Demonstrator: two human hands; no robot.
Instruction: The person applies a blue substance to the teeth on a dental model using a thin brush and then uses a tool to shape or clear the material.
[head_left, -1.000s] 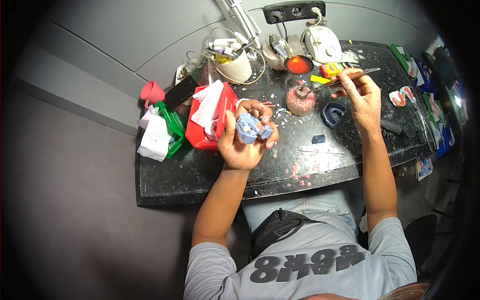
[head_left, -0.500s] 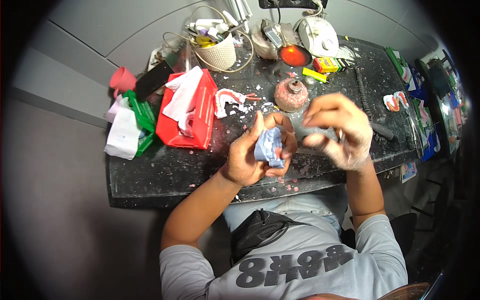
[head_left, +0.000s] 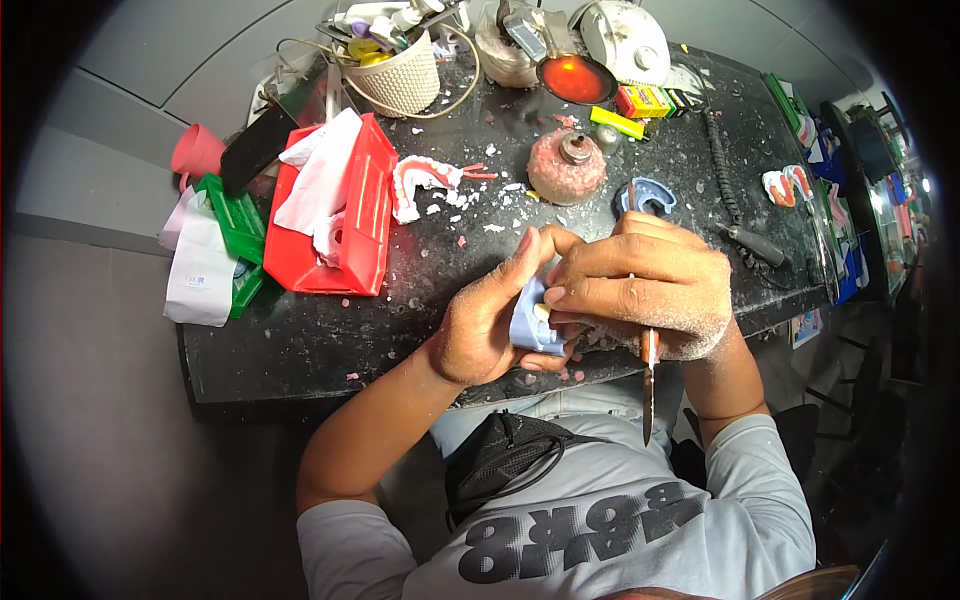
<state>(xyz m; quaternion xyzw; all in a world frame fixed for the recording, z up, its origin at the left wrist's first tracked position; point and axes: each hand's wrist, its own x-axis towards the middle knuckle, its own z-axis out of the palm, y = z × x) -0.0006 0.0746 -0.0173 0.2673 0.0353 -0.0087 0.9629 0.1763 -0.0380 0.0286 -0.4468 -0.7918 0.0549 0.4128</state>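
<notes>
My left hand (head_left: 472, 325) is closed around a blue-grey dental mould (head_left: 530, 328), thumb upright along its far side. A small cream-coloured piece like a tooth (head_left: 542, 312) shows on the mould, right at the fingertips of my right hand (head_left: 665, 285). That hand is dusted with white powder and bent over the mould. Through its grip runs a knife (head_left: 649, 385) with a brown handle, its narrow blade pointing back toward my body. The thumb of my right hand is mostly hidden beneath the fingers.
Beyond my hands lie a blue horseshoe-shaped mould (head_left: 648, 196) and a pink-crusted burner bottle (head_left: 567, 170). A red bin (head_left: 375, 230) stands left, beside a white-and-pink dental model (head_left: 405, 190). Further right are a handpiece (head_left: 757, 246) and another dental model (head_left: 785, 188). Crumbs litter the black bench.
My right hand has come left and down onto the mould, fingers closing. The knife now shows in it. The blue mould on the bench has come into sight. The view has shifted slightly.
</notes>
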